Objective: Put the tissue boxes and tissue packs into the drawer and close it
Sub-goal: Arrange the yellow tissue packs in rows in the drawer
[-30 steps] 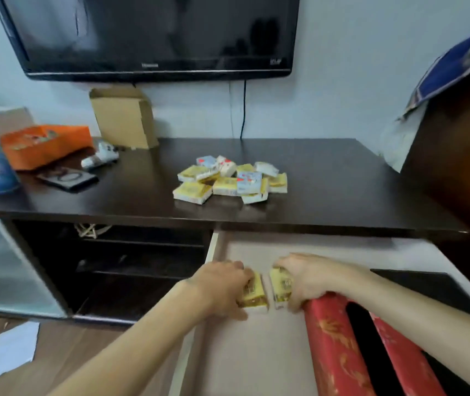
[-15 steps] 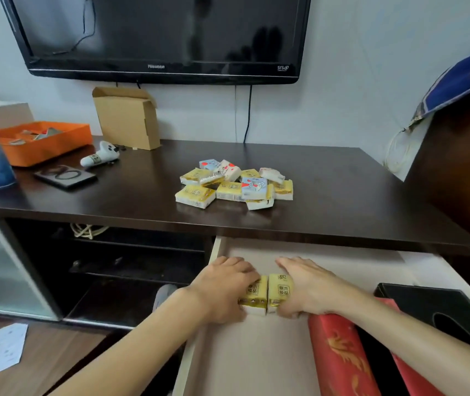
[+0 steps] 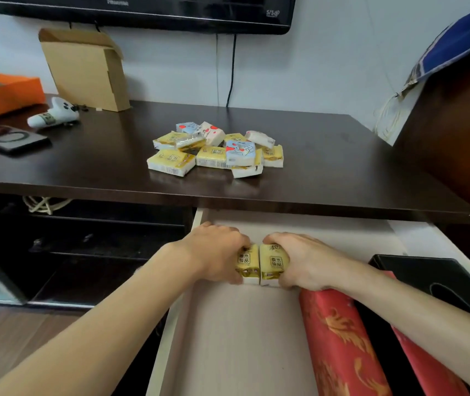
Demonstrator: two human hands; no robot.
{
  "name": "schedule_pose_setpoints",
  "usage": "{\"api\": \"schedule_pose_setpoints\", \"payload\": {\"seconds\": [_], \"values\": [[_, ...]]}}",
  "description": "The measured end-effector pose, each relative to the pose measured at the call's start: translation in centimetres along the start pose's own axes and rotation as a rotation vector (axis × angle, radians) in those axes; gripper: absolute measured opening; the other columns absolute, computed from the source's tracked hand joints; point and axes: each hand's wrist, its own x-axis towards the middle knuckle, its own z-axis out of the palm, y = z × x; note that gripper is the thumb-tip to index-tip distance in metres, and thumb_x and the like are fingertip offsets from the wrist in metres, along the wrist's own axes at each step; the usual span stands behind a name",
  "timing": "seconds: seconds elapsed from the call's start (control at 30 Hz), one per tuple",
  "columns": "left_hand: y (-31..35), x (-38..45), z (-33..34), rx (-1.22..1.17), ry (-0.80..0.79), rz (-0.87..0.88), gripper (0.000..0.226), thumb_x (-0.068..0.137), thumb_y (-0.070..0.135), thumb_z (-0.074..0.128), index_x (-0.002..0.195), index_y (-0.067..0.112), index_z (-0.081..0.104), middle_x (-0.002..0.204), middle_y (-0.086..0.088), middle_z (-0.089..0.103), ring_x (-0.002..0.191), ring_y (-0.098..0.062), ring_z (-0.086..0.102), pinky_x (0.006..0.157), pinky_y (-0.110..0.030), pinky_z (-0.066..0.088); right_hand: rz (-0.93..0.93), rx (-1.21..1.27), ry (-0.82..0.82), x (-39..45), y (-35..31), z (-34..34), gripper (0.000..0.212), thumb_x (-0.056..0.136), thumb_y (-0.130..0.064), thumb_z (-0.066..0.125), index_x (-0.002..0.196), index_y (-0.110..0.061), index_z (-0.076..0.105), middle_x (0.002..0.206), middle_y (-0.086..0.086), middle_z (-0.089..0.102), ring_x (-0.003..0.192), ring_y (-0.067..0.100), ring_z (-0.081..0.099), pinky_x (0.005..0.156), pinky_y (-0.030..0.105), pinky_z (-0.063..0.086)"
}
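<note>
The pale drawer [image 3: 233, 338] is pulled out below the dark tabletop [image 3: 328, 172]. My left hand [image 3: 213, 250] grips one yellow tissue pack [image 3: 247, 262] and my right hand [image 3: 302, 261] grips another yellow tissue pack [image 3: 274, 262]; the two packs stand side by side, touching, on the drawer floor towards its back. A red tissue box [image 3: 339, 344] lies in the drawer under my right forearm, with a black tissue box [image 3: 445, 278] to its right. A pile of several yellow, blue and white tissue packs [image 3: 216, 151] lies on the tabletop.
On the tabletop's left are an open cardboard box [image 3: 85, 70], an orange tray [image 3: 2, 94], a white controller [image 3: 53, 114] and a dark flat device [image 3: 8, 138]. A TV [image 3: 142, 10] hangs above. Open dark shelves [image 3: 85, 247] lie left of the drawer; a brown cabinet [image 3: 462, 132] stands right.
Both hands have slid the two yellow packs together and slightly deeper into the drawer; the packs, first apart, now touch. The camera has moved closer and lower.
</note>
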Motion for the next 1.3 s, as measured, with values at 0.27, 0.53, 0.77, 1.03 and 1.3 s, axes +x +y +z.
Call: {"api": "schedule_pose_setpoints", "payload": {"seconds": [0.27, 0.53, 0.77, 1.03, 1.3], "values": [[0.5, 0.1, 0.0, 0.001, 0.011, -0.005, 0.054, 0.072, 0.054, 0.071, 0.116, 0.027, 0.058, 0.105, 0.003, 0.057, 0.103, -0.023, 0.057, 0.074, -0.034, 0.038, 0.026, -0.028, -0.012, 0.1, 0.0, -0.1, 0.07, 0.068, -0.015, 0.075, 0.134, -0.025, 0.053, 0.116, -0.001, 0.063, 0.11, 0.025, 0.062, 0.082, 0.033, 0.054], [-0.1, -1.8, -3.0, -0.15, 0.358, -0.091, 0.041, 0.08, 0.063, 0.051, 0.11, 0.038, 0.063, 0.099, 0.017, 0.061, 0.092, -0.005, 0.055, 0.067, -0.025, 0.04, -0.013, 0.135, 0.198, -1.5, 0.0, -0.2, 0.081, 0.081, -0.045, 0.076, 0.153, -0.033, 0.042, 0.152, -0.012, 0.049, 0.144, 0.013, 0.042, 0.112, 0.034, 0.04], [-5.4, -3.2, -5.8, -0.319, 0.904, -0.435, 0.037, 0.091, 0.042, 0.047, 0.122, 0.028, 0.063, 0.123, 0.009, 0.059, 0.116, -0.01, 0.048, 0.08, -0.031, 0.048, -0.288, 0.606, 0.673, -0.5, -2.6, -5.8, 0.026, 0.095, -0.012, 0.069, 0.101, -0.037, 0.073, 0.098, -0.019, 0.073, 0.089, 0.004, 0.065, 0.07, 0.014, 0.049], [-9.4, -3.7, -4.1, -0.326, 0.601, -0.631, 0.039, 0.091, 0.047, 0.048, 0.12, 0.023, 0.059, 0.135, 0.002, 0.052, 0.124, -0.021, 0.045, 0.092, -0.038, 0.046, -0.365, 0.12, 0.53, 11.7, -10.1, -12.2, 0.05, 0.098, -0.014, 0.061, 0.146, -0.023, 0.053, 0.148, -0.001, 0.053, 0.136, 0.019, 0.048, 0.107, 0.043, 0.045], [-11.1, -4.7, -3.7, -0.373, 0.676, -0.705, 0.036, 0.082, 0.054, 0.065, 0.104, 0.026, 0.058, 0.121, 0.002, 0.057, 0.11, -0.019, 0.052, 0.079, -0.035, 0.051, -0.312, -0.103, 0.466, 16.8, -12.7, -9.7, 0.039, 0.089, -0.018, 0.069, 0.126, -0.031, 0.07, 0.137, 0.003, 0.063, 0.124, 0.026, 0.057, 0.083, 0.037, 0.05]]}}
